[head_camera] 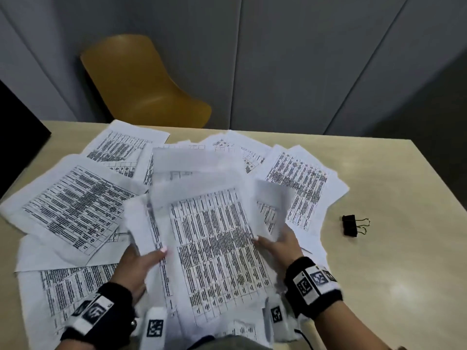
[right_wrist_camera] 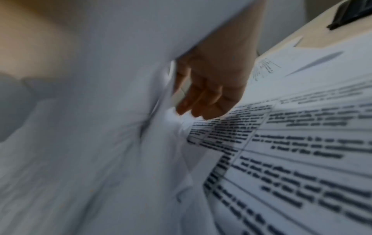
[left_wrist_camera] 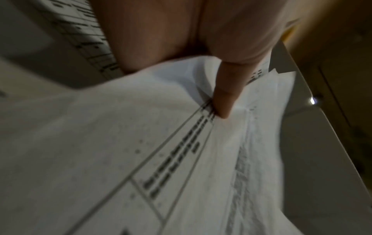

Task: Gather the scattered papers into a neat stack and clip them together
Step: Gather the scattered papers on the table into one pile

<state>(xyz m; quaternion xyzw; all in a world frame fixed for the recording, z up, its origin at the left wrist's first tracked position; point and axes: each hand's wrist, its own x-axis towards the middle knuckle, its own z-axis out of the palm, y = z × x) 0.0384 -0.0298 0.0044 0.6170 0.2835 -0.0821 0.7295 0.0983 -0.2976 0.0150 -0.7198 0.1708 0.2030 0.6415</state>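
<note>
A loose bundle of white printed sheets with black table text [head_camera: 214,238] sits raised and tilted in front of the person, near the front edge of the pale beige tabletop [head_camera: 394,274], with its sheets uneven and fanned at the top. The left hand [head_camera: 137,267] grips the bundle's left edge, thumb on top of the printed face and the fingers hidden beneath; in the left wrist view one finger [left_wrist_camera: 225,95] presses down on a sheet beside a ruled table line. The right hand [head_camera: 279,246] grips the right edge, thumb on the top sheet; in the right wrist view its curled fingers [right_wrist_camera: 203,101] lie behind a lifted sheet, the picture being blurred. Both wrists carry black bands with white square-patterned markers [head_camera: 313,281]. Around and under the bundle, more white printed sheets [head_camera: 75,205] lie scattered flat on the tabletop, overlapping at varied angles: some to the left, some toward the far edge, some to the right [head_camera: 300,183]. A black binder clip with wire handles [head_camera: 352,225] lies on bare tabletop to the right of the papers, apart from them and from the right hand. Beyond the far edge of the tabletop stands a mustard-yellow moulded chair [head_camera: 144,84] against a grey panelled wall [head_camera: 290,59]. A dark flat object [head_camera: 17,137] occupies the far left; what it is cannot be told.
</note>
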